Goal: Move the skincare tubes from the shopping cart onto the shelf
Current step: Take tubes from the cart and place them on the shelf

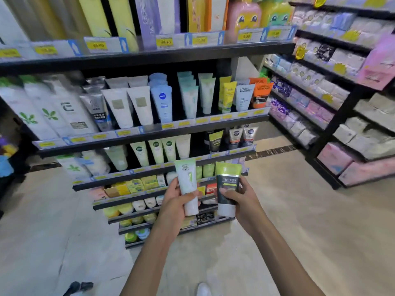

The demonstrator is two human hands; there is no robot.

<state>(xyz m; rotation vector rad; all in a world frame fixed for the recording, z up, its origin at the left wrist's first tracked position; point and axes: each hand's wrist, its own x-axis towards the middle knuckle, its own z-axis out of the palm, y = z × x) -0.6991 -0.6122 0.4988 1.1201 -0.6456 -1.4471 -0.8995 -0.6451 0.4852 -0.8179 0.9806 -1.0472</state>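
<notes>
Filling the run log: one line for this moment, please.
left hand: holds pale green tube | right hand: holds dark green tube | shelf: ahead | cart: unseen

Left hand: holds one tube, left of the other.
Right hand: holds second tube.
Shelf: behind both tubes.

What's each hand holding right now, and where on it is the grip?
The left hand grips a white-and-green tube around its lower half, near the cap. The right hand grips a dark green-topped tube around its middle.
</notes>
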